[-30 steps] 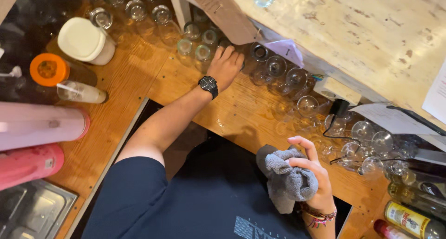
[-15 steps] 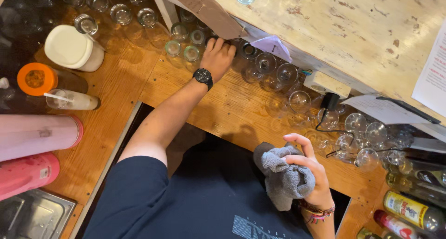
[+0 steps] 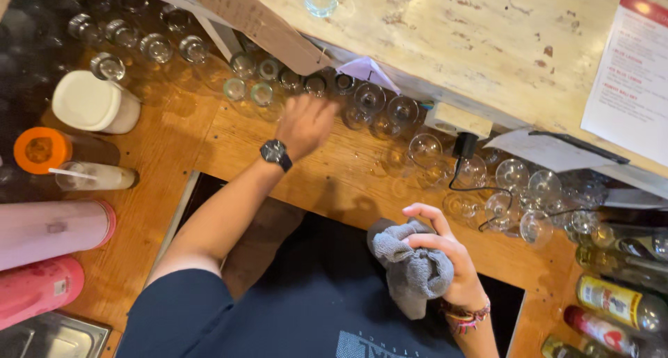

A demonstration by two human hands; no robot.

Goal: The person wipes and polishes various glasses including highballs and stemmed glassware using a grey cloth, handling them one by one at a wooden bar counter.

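I saw the left hand (image 3: 304,123) pull back from the clear upturned glasses (image 3: 306,85) at upper centre — blurred, grip unreadable; right hand (image 3: 440,260) clutched the crumpled grey cloth (image 3: 410,267).

- Left hand (image 3: 304,123) motion-blurred above the counter; fingers and grip cannot be made out.
- Right hand (image 3: 438,257) partly wrapped in a grey cloth (image 3: 410,267); palm hidden.
- Glasses (image 3: 320,84) under the shelf (image 3: 445,31) partly covered by its edge.
- Pink cylinders (image 3: 42,229), steel tray (image 3: 49,338) and bottles (image 3: 612,302) cut off by the frame.
- Paper sheet (image 3: 630,73) cropped at right.
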